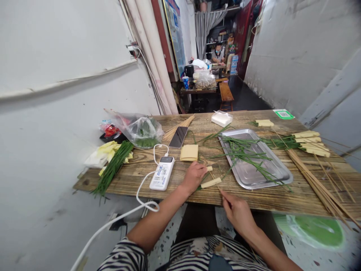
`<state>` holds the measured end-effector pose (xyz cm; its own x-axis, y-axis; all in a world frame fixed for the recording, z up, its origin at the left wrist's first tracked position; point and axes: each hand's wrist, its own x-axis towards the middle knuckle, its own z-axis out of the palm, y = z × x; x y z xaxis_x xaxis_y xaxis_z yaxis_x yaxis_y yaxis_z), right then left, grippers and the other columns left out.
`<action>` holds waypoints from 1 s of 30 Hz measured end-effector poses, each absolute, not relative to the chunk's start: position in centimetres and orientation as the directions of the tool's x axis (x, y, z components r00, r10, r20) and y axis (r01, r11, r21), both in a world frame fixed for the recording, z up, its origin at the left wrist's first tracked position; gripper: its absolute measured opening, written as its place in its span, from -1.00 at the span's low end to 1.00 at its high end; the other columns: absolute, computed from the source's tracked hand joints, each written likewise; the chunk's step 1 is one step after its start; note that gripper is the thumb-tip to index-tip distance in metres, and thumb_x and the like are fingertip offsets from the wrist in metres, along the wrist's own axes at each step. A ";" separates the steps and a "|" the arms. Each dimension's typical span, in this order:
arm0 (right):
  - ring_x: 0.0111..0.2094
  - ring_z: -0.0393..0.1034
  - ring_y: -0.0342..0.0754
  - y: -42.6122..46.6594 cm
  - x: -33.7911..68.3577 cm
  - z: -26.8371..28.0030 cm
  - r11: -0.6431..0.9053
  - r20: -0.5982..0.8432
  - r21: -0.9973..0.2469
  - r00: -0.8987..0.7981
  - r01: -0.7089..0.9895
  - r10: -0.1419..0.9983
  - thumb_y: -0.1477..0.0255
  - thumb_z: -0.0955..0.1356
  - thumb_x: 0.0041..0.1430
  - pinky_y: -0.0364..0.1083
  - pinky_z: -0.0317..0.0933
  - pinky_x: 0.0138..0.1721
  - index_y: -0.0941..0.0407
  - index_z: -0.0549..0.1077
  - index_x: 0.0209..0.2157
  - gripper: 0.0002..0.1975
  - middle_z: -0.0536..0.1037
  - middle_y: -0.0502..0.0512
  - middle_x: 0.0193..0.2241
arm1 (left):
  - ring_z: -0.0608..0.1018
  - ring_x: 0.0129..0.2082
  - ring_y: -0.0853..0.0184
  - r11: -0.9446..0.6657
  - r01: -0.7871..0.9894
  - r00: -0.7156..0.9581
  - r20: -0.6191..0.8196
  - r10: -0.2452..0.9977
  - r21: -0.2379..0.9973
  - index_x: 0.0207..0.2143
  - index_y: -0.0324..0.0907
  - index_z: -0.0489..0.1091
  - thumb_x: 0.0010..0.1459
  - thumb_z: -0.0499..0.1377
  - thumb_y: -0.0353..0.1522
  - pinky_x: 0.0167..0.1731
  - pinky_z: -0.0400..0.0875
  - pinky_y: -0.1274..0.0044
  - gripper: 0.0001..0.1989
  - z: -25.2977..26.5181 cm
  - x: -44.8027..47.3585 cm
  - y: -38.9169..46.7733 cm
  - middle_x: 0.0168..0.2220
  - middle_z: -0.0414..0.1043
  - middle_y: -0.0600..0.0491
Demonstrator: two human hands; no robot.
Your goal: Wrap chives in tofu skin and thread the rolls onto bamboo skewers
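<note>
- L hand (pixel 194 175): fingers together, clamped on small pale roll (pixel 209 169); most of roll hidden by fingers, so exact grip hard to see.
- R hand (pixel 238 209): thumb + index pinched on thin skewer (pixel 219 189); other fingers curled under, partly hidden.
- 2nd roll (pixel 211 183) lies btwn the hands near table's front edge, bit of green at its L end; skewer meets its R end, can't tell if it goes thru.
- Stack of yellow sheets (pixel 189 153) just beyond L hand; no. of sheets can't be made out.
- Metal tray (pixel 249 179) R of centre, loose green stalks (pixel 239 147) across it, hiding pt of its base & far rim.
- Finished-looking rolls (pixel 314 147) at far R w/ green ends; they overlap, count unclear.
- Skewer bundle (pixel 313 184) runs past table's front edge.
- Power bank (pixel 163 174) L of L arm; cable runs out of view at bottom.
- Clear bag (pixel 138 130) at L, green stuff inside blurred by plastic.
- Green item (pixel 320 230) below table, top pt hidden by tabletop.
- Co-worker (pixel 217 55) far back, seated, lower body hidden by furniture, hands too small to read.
</note>
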<state>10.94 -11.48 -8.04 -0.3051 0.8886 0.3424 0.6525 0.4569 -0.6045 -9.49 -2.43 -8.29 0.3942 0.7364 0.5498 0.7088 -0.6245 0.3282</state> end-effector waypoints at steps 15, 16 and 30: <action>-0.33 0.53 -0.04 -11.1 10.2 -7.2 0.351 0.183 -0.506 -0.300 0.788 0.936 0.57 0.17 0.16 -0.17 0.34 -0.28 0.23 0.51 -0.09 -0.62 0.62 0.18 -0.29 | 0.42 -0.39 0.36 -0.657 0.639 0.378 0.580 0.722 0.401 -0.39 -0.18 0.52 0.26 0.06 -0.30 -0.29 0.33 0.50 -0.72 -8.7 -9.8 -2.0 -0.42 0.50 0.00; -0.33 0.53 -0.05 -11.1 10.1 -7.2 0.351 0.183 -0.495 -0.299 0.795 0.936 0.57 0.18 0.15 -0.18 0.33 -0.28 0.22 0.51 -0.09 -0.63 0.62 0.18 -0.29 | 0.43 -0.38 0.36 -0.654 0.637 0.379 0.574 0.726 0.407 -0.38 -0.18 0.52 0.26 0.06 -0.29 -0.29 0.34 0.49 -0.72 -8.6 -9.8 -2.0 -0.42 0.50 0.00; -0.25 0.52 -0.02 -9.8 9.0 -7.0 0.364 0.116 -0.384 -0.347 0.848 0.931 0.61 0.15 0.16 -0.13 0.35 -0.21 0.27 0.45 -0.03 -0.60 0.59 0.24 -0.20 | 0.46 -0.39 0.35 -0.651 0.594 0.391 0.537 0.747 0.473 -0.38 -0.18 0.54 0.26 0.07 -0.29 -0.30 0.35 0.47 -0.72 -8.5 -10.1 -1.5 -0.42 0.53 -0.01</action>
<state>8.97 -9.83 -7.01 -0.3472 0.9306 0.1160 0.8483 0.3644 -0.3842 -10.06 -1.46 -8.51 0.3911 0.7474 0.5371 0.5941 -0.6507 0.4729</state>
